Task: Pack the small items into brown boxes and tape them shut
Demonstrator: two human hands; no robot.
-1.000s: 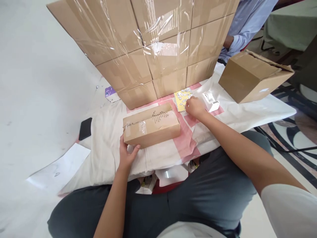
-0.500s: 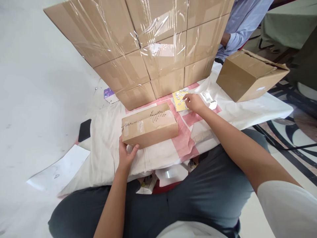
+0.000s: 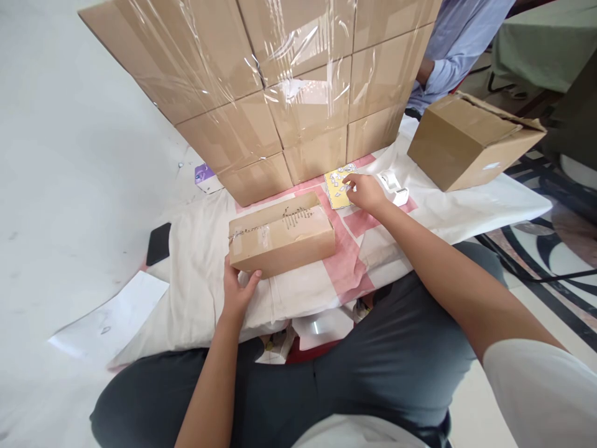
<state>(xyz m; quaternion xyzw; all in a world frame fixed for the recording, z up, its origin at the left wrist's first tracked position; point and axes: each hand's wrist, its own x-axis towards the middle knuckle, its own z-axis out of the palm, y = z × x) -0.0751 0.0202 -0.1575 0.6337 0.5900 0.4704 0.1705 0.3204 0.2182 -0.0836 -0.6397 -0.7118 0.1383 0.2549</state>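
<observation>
A small oblong cardboard box (image 3: 282, 241), its taped top marked with a row of dark strokes, lies on the cloth before me. My left hand (image 3: 239, 287) grips its near left corner, thumb on the front face and fingers partly hidden behind the left end. Past the box's right end lies a yellow sheet (image 3: 336, 194) scattered with small whitish pieces. Over its right part is my right hand (image 3: 366, 191), thumb and forefinger pinched together; whatever is between them is too small to make out. Just right of this hand stands a white tape dispenser (image 3: 395, 190).
Taped cartons (image 3: 308, 124) form a wall behind the work area. A larger cardboard box (image 3: 466, 143) stands at right, near a person in a blue sleeve (image 3: 454, 65). To the left lie a black phone-like slab (image 3: 159, 244), white paper (image 3: 114, 314) and a purple-and-white box (image 3: 208, 179).
My right hand has shifted very slightly to the left over the yellow sheet. The left hand and the small box stay in place.
</observation>
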